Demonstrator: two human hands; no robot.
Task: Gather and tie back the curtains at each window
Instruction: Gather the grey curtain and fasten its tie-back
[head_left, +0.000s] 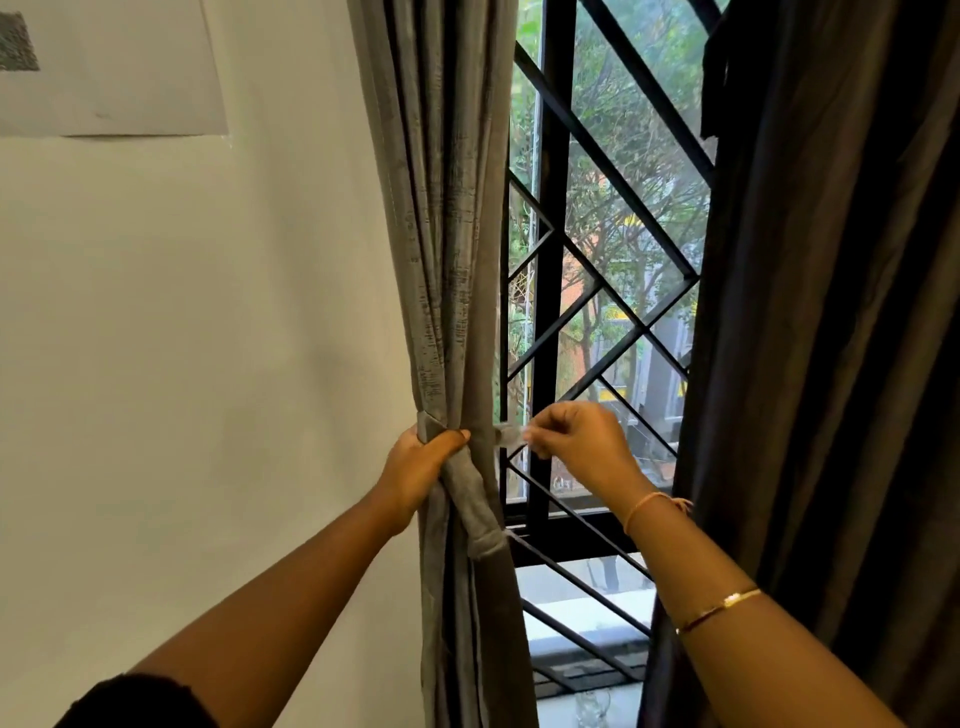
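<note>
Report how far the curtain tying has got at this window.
Done: the grey curtain is gathered. In hand: the left hand grips the bunch while the right hand pinches the end of the tie band. Left: fastening the band, then the dark curtain, hanging loose.

The left hand (422, 465) grips the gathered grey curtain (447, 260) with its tie-back band (475, 499); the right hand (584, 441) pinches the band's end beside the window grille (597, 312).

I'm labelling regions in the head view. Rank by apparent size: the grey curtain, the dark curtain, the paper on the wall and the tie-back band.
1. dark curtain, though nearness to the camera may enlarge it
2. grey curtain
3. paper on the wall, cut by the frame edge
4. tie-back band
</note>
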